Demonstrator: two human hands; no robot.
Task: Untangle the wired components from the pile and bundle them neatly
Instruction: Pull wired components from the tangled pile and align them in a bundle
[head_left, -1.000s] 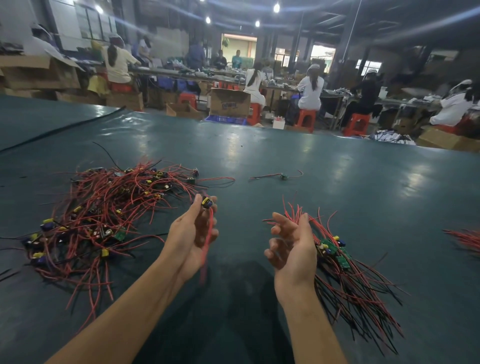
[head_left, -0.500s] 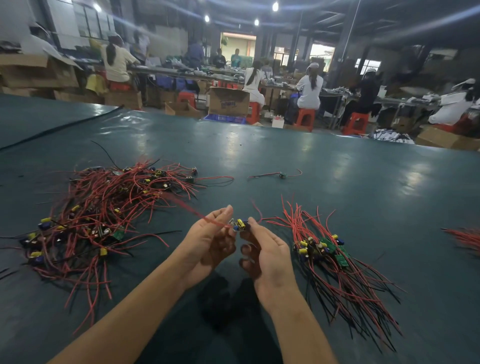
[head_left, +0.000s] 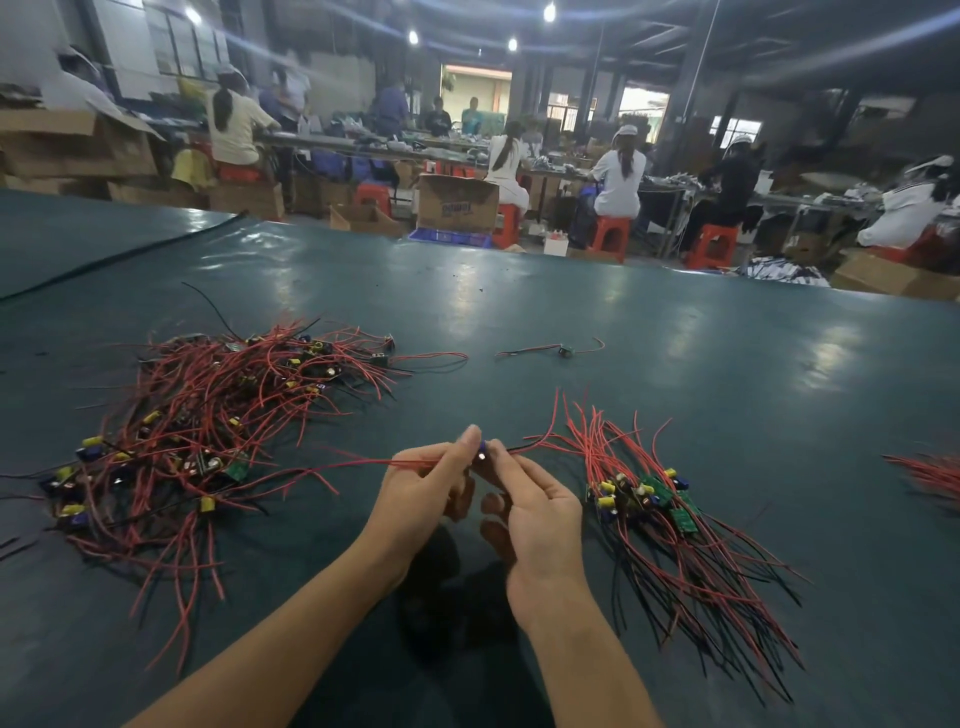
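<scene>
Pinching one wired component (head_left: 483, 451), left hand (head_left: 426, 488) and right hand (head_left: 540, 512), tangled pile (head_left: 208, 426) leftward, neat bundle (head_left: 665, 519) rightward.

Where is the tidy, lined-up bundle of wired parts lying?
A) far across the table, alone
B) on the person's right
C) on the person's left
B: the aligned bundle lies beside the right hand, which pinches a wired component with the left hand; the tangled pile is leftward.
</scene>
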